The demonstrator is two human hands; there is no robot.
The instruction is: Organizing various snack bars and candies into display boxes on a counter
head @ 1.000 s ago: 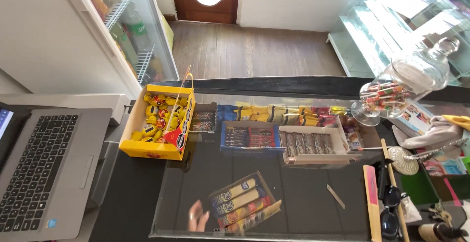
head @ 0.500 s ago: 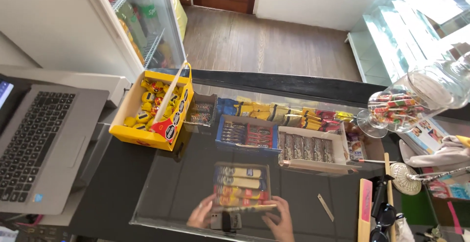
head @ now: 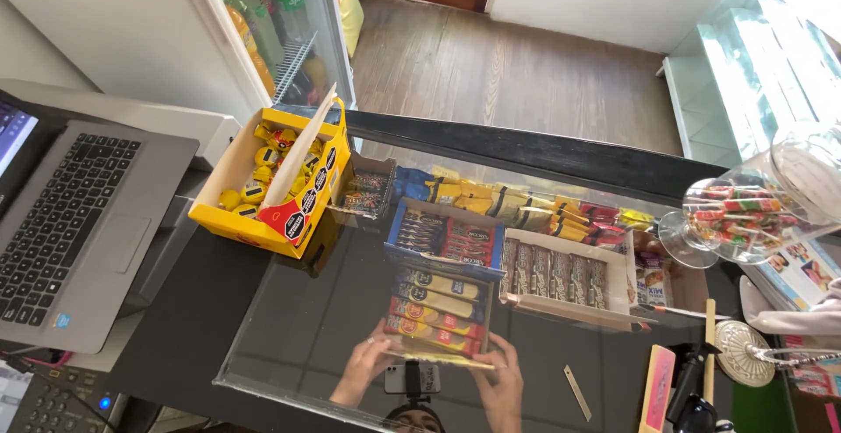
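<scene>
Through the glass counter top (head: 289,328) I see a shallow box of wrapped bars in yellow, blue and red (head: 438,306). My left hand (head: 361,370) grips its near left corner and my right hand (head: 501,387) its near right corner. The box lies square inside the display case, just in front of a blue box of dark red bars (head: 447,236). A reflection of a phone and a head shows between my hands.
A yellow carton of yellow sweets (head: 280,179) stands on the counter's left. An open laptop (head: 70,223) lies further left. A white box of brown bars (head: 561,271) lies in the case. A tilted glass jar of lollipops (head: 753,209) stands at the right, a drinks fridge (head: 280,30) behind.
The box of bars was tilted and held by one hand near the front edge. Now both hands hold it, straightened and pushed farther in toward the other boxes.
</scene>
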